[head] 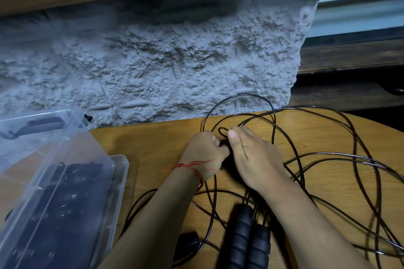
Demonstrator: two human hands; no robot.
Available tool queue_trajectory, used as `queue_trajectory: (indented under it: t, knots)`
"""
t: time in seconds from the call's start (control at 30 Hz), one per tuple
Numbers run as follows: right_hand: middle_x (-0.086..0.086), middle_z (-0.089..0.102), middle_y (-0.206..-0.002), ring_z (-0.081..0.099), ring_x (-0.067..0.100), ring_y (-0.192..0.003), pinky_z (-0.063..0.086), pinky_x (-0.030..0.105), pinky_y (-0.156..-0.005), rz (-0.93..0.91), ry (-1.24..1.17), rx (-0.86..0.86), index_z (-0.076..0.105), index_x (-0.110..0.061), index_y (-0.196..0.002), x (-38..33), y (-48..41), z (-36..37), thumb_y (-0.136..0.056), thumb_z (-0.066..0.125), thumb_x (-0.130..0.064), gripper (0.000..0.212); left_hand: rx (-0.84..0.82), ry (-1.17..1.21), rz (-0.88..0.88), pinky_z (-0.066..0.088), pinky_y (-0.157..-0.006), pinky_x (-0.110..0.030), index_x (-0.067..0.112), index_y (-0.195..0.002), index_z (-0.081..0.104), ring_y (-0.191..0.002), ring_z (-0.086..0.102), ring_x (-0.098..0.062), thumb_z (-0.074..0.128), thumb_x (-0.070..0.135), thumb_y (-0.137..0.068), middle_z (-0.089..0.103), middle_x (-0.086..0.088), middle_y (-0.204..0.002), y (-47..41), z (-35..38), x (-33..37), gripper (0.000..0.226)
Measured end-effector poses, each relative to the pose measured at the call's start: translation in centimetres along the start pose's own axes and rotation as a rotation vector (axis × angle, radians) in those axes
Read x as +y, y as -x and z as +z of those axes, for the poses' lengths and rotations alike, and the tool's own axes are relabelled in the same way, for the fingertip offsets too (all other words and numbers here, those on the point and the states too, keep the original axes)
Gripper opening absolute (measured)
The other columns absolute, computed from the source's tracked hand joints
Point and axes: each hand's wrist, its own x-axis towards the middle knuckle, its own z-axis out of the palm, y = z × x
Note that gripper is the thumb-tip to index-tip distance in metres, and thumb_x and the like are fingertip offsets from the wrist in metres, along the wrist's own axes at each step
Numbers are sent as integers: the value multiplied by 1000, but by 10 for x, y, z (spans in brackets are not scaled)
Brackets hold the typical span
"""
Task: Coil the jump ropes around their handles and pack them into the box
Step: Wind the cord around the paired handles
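Thin black jump rope [328, 155] sprawls in loose loops over the wooden table [142, 142]. My left hand [203, 155], with a red thread at the wrist, grips a black handle end together with my right hand [253, 159], whose thumb and fingers pinch a small loop of the rope at the top. The handle between my hands is mostly hidden. Two black ribbed handles [244, 240] lie side by side near the front edge. On the left stands a clear plastic box [118, 179] holding several coiled black ropes.
The box's clear lid [43, 137] stands open behind it. A small black object [189, 241] lies under my left forearm. A rough grey stone wall [164, 61] rises directly behind the table; dark shelving sits at the far right.
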Motion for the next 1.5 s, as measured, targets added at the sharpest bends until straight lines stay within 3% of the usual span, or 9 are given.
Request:
queue_trajectory:
  t: [0.23, 0.33, 0.43, 0.53, 0.67, 0.77, 1.1, 1.3, 1.5]
  knots:
    - [-15, 49, -104, 57, 8, -85, 39, 33, -64, 0, 39, -83, 57, -38, -107, 4, -3, -4, -110, 12, -58, 49, 105, -42, 76, 37, -54, -21, 8, -76, 52, -68, 61, -19, 59, 25, -99, 59, -10, -73, 4, 9, -15, 30]
    - [-16, 47, -107, 56, 8, -83, 43, 33, -62, -45, 36, -125, 52, -38, -101, 8, -4, -5, -110, 17, -58, 41, 28, 54, 25, 57, -65, -37, 9, -85, 60, -74, 74, -22, 56, 32, -106, 68, -9, -78, 4, -1, -20, 31]
    - [-16, 44, -105, 56, 8, -80, 48, 37, -62, -86, 5, -144, 48, -37, -97, 14, -6, -6, -109, 23, -58, 35, -97, 156, -48, 61, -69, -28, 14, -98, 67, -73, 76, -14, 57, 34, -109, 71, -1, -95, -1, -9, -20, 25]
    - [-16, 43, -106, 55, 9, -79, 48, 38, -63, -116, 18, -172, 50, -35, -97, 15, -8, -7, -109, 29, -56, 32, -145, 361, -233, 65, -73, -30, 18, -97, 69, -90, 68, -17, 63, 26, -106, 66, -6, -113, -14, -9, -18, 14]
    - [-15, 44, -107, 54, 7, -78, 42, 35, -61, -128, 7, -196, 48, -35, -90, 16, -10, -9, -110, 36, -51, 28, -142, 550, -457, 61, -62, -30, 9, -90, 66, -74, 50, -16, 65, 24, -104, 50, -5, -86, -29, -12, -12, 21]
    - [-16, 44, -108, 53, 1, -79, 33, 28, -58, -140, -10, -225, 46, -37, -89, 17, -10, -11, -109, 39, -49, 25, -151, 487, -428, 60, -66, -33, 13, -81, 64, -76, 52, -15, 66, 45, -102, 50, -2, -83, -34, -9, -14, 39]
    - [-14, 41, -107, 53, 10, -77, 46, 39, -64, -114, 67, -211, 44, -33, -102, 16, -8, -12, -106, 32, -61, 31, -275, 350, -206, 65, -82, -33, 14, -107, 68, -90, 70, -15, 64, 32, -106, 65, -5, -106, -26, -16, -23, 18]
    - [-15, 44, -111, 57, 13, -82, 50, 40, -69, -138, 50, -242, 47, -35, -100, 13, -8, -15, -109, 35, -55, 25, 70, 179, 24, 65, -76, -49, 18, -95, 63, -72, 68, -16, 64, 34, -103, 64, 0, -81, -2, 6, -32, 18]
    - [-14, 43, -109, 58, 13, -83, 52, 41, -70, -107, 57, -239, 49, -34, -98, 14, -9, -13, -109, 34, -57, 30, 245, 180, 225, 61, -80, -40, 27, -99, 67, -80, 60, -5, 61, 23, -103, 55, 18, -99, 8, 22, -39, 9]
